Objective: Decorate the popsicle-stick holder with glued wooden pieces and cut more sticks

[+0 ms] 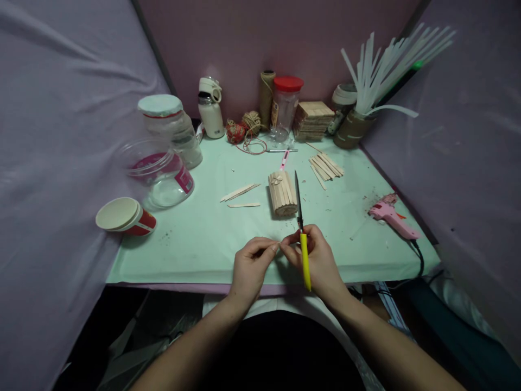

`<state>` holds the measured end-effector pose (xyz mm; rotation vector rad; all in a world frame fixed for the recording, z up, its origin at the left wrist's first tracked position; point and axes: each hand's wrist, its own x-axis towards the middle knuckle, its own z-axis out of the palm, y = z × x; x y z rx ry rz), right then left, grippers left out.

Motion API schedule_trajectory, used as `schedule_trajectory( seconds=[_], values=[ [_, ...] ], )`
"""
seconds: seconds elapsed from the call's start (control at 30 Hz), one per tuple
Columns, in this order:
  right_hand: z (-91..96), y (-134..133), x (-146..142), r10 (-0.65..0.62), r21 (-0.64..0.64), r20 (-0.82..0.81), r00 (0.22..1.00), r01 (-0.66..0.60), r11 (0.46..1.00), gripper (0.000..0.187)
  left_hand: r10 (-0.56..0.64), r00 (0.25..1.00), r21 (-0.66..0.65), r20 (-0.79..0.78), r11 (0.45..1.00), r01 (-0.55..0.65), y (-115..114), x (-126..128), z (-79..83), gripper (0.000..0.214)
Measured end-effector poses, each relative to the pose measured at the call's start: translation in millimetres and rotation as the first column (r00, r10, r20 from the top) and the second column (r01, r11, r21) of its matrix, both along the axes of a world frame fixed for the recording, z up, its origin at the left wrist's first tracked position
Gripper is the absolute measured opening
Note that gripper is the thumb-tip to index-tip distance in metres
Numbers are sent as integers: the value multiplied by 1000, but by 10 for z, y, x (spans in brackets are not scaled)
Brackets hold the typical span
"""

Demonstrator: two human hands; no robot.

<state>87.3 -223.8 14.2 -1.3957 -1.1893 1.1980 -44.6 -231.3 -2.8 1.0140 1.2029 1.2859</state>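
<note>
My left hand (255, 263) is closed in a pinch near the table's front edge. Its fingertips meet those of my right hand (315, 258); whatever lies between them is too small to make out. A pair of yellow-handled scissors (305, 260) is held in my right hand, the dark blades pointing away from me. Just beyond the hands, left of the blades, a small barrel-like piece covered in craft sticks (282, 194) lies on the table, with a few short bits of wood on its upper part.
Loose craft sticks (240, 192) lie left of the barrel, and a pile of sticks (326, 166) lies right. A pink glue gun (394, 218) rests at right. Paper cups (126, 216), a clear tub (163, 182), jars, twine balls (251, 124) and a strip-filled pot (353, 130) line the sides and back.
</note>
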Motion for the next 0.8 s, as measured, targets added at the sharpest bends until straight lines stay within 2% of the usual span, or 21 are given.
schedule_trajectory(
  seconds=[0.1,0.23,0.37,0.47,0.53,0.7,0.8],
  values=[
    [7,31,26,13,-12,6,1000,-13,1000,38,-48,998,-14,-38,999,48,25,-55,14,10],
    [7,88,135,109,-30,66,992,-107,994,37,-227,968,-137,-112,968,211,132,-208,118,16],
    [56,121,220,239,-95,202,950,-223,970,31,-436,856,-158,-276,900,407,254,-322,269,15],
    [111,121,230,287,-129,305,908,-259,957,28,-545,765,-188,-343,838,512,296,-336,309,15],
    [136,112,220,311,-128,342,887,-284,950,28,-573,736,-212,-360,818,534,297,-325,294,15],
    [158,83,181,317,-90,437,842,-309,947,24,-607,715,-253,-347,795,552,269,-304,253,16],
    [180,78,183,327,-81,414,850,-323,943,24,-601,730,-244,-324,799,550,270,-316,263,15]
  ],
)
